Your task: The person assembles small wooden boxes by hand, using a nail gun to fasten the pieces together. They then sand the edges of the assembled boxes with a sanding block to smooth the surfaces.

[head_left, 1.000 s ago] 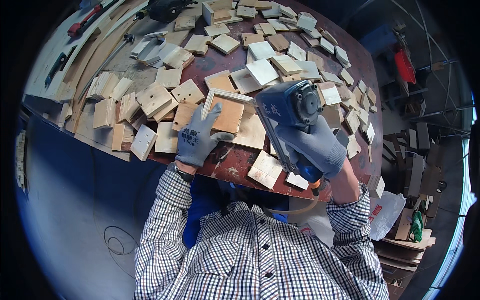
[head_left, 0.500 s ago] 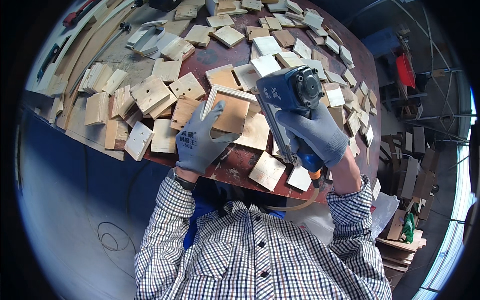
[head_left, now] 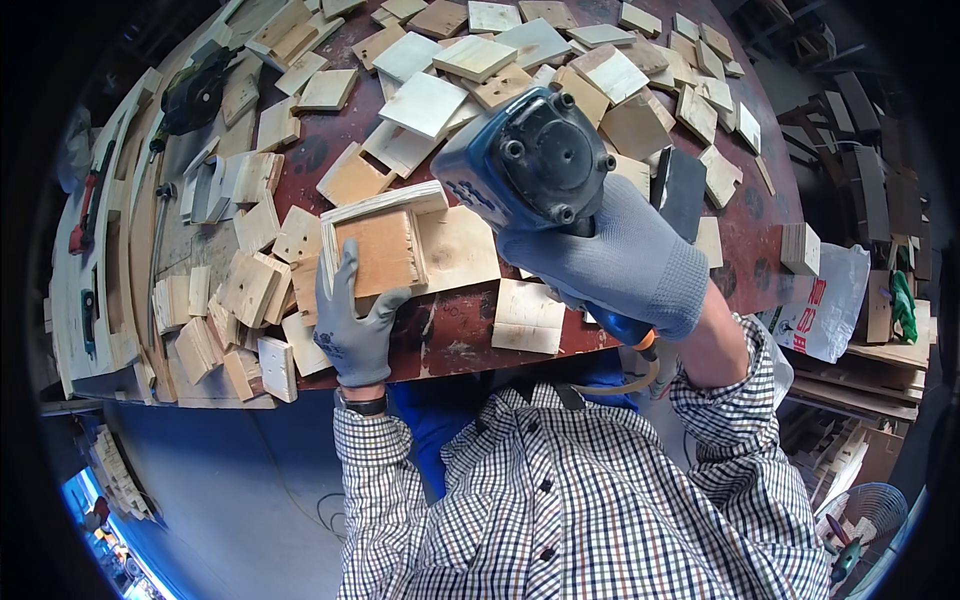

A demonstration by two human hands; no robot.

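Observation:
My left hand, in a grey glove, grips a small brown wooden board near the table's front edge. Its fingers lie along the left side and the thumb is bent at the lower edge. Pale wood strips border the board along its top and left. In my right hand, also gloved, is a blue and black nail gun, raised above the wood to the right of the board. An orange hose fitting shows at its handle end. The gun's nose is hidden from view.
Loose wooden blocks cover much of the dark red table. Stacked offcuts lie at the left, near a long metal rod. A flat black piece is beside my right hand. A plastic bag hangs at the right.
The view has turned and shifted. The nail gun has come up closer to the camera, and its head is tilted toward it. My left hand stays on the board.

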